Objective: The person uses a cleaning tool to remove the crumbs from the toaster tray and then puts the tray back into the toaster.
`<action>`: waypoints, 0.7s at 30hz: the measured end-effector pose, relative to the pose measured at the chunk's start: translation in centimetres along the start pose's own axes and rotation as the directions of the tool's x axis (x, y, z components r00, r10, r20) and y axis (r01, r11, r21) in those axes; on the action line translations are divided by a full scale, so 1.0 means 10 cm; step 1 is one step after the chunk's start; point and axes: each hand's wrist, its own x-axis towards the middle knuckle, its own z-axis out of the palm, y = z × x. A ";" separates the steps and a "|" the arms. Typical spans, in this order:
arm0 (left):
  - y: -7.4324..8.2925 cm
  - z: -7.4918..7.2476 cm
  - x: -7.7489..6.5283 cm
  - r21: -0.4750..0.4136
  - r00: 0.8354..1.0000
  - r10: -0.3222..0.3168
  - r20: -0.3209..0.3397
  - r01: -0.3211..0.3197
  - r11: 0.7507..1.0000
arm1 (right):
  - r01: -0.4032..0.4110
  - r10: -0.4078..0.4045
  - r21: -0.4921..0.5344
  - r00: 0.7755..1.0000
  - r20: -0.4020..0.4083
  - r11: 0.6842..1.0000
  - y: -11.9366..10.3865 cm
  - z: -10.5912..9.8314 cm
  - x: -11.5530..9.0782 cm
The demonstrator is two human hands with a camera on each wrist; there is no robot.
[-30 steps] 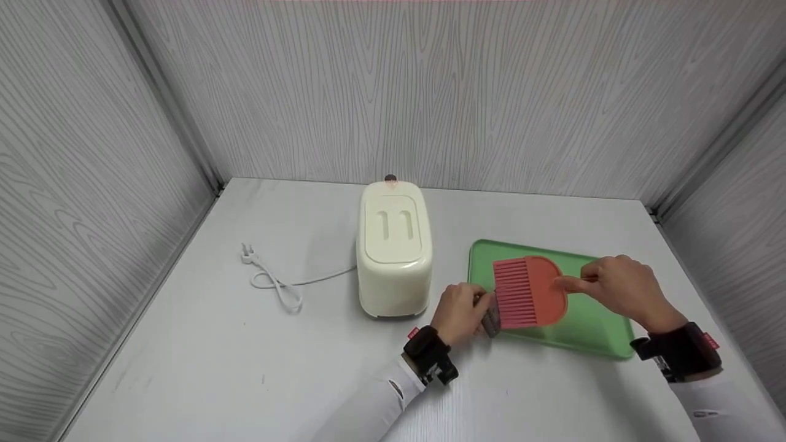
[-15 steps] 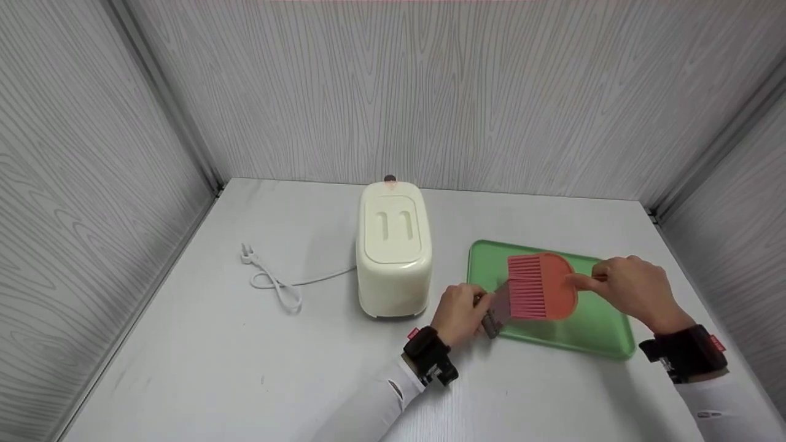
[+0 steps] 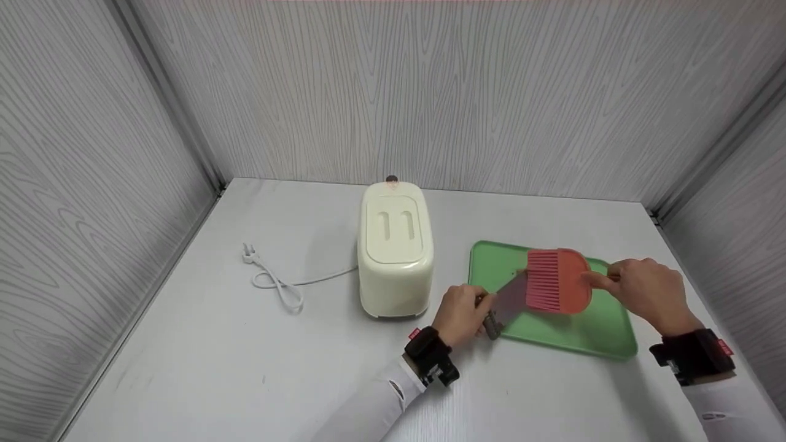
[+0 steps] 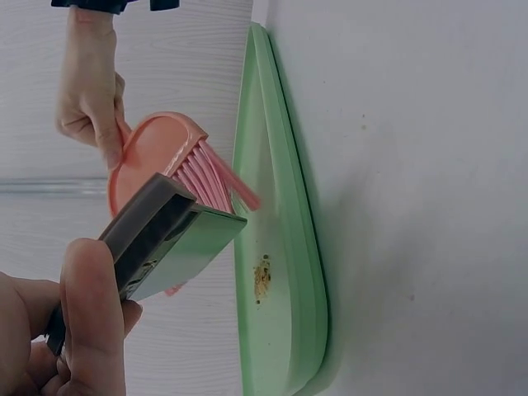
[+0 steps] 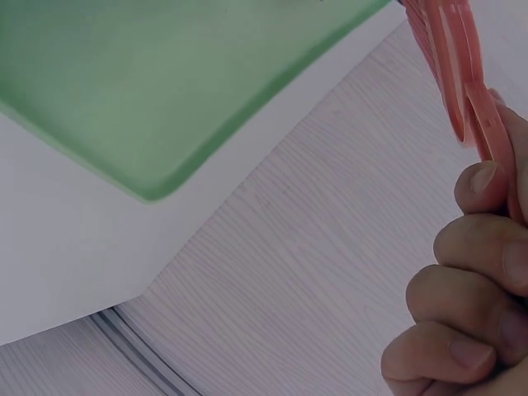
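My left hand (image 3: 460, 316) grips the dark end of a thin shiny metal crumb tray (image 3: 511, 298), which tilts over the left part of a green tray (image 3: 589, 337). My right hand (image 3: 648, 291) pinches the handle of an orange brush (image 3: 575, 282) with pink bristles. In the head view the bristles cover the crumb tray's far edge. The left wrist view shows the bristles (image 4: 206, 177) at the metal plate and a small pile of brown crumbs (image 4: 261, 279) in the green tray below. The right wrist view shows curled fingers (image 5: 462, 301) round the brush handle.
A cream toaster (image 3: 396, 245) with a lid on top stands left of the hands. Its white cord (image 3: 282, 285) and plug (image 3: 249, 253) lie on the table further left. Wood-patterned panels (image 3: 430, 92) close off the back and sides.
My right hand has drawn the brush to the right and slightly away from me, uncovering more of the metal plate. The left hand stays almost still.
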 end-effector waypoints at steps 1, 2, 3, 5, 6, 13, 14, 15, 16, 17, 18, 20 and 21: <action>0.00 0.00 0.00 -0.002 1.000 0.001 0.000 -0.001 1.000 | 0.001 -0.001 -0.007 1.000 -0.010 1.000 0.01 0.00 0.00; 0.00 0.00 0.00 -0.004 1.000 0.001 0.001 -0.001 1.000 | 0.004 -0.004 -0.015 1.000 -0.018 1.000 0.02 0.01 -0.01; 0.00 0.00 0.00 -0.005 1.000 0.002 0.001 -0.002 1.000 | 0.002 -0.003 -0.024 1.000 -0.024 1.000 0.03 0.01 -0.01; 0.00 0.00 0.01 -0.003 1.000 0.007 0.002 -0.007 1.000 | 0.003 -0.004 -0.036 0.999 -0.035 0.999 0.06 0.01 -0.02; 0.00 0.00 0.01 -0.002 1.000 0.011 0.001 -0.011 1.000 | -0.003 0.002 -0.040 0.999 -0.038 0.999 0.07 0.02 -0.03; 0.00 0.00 0.00 -0.004 1.000 0.014 0.003 -0.014 1.000 | -0.088 0.088 -0.029 0.996 0.001 0.996 0.15 -0.04 -0.06; 0.00 0.00 0.00 -0.001 1.000 0.015 0.002 -0.015 1.000 | -0.107 0.107 -0.020 0.994 0.015 0.994 0.16 -0.05 -0.06; 0.00 0.00 0.00 0.003 1.000 0.016 0.000 -0.016 1.000 | -0.121 0.121 -0.010 0.992 0.029 0.993 0.16 -0.07 -0.06; -0.01 0.00 0.00 0.008 1.000 0.017 -0.004 -0.017 1.000 | -0.138 0.138 -0.002 0.989 0.046 0.990 0.16 -0.09 -0.06; -0.01 0.00 0.00 0.013 1.000 0.017 -0.008 -0.017 1.000 | -0.153 0.152 0.006 0.987 0.059 0.988 0.17 -0.10 -0.06; -0.01 0.00 0.00 0.019 1.000 0.018 -0.010 -0.018 1.000 | -0.158 0.156 0.011 0.985 0.069 0.987 0.17 -0.11 -0.05; -0.02 0.00 0.00 0.032 1.000 0.022 -0.015 -0.021 0.999 | -0.159 0.156 0.030 0.985 0.080 0.987 0.17 -0.13 -0.04; -0.02 0.00 0.00 0.038 1.000 0.023 -0.016 -0.022 0.999 | -0.150 0.146 0.044 0.986 0.076 0.988 0.16 -0.13 -0.03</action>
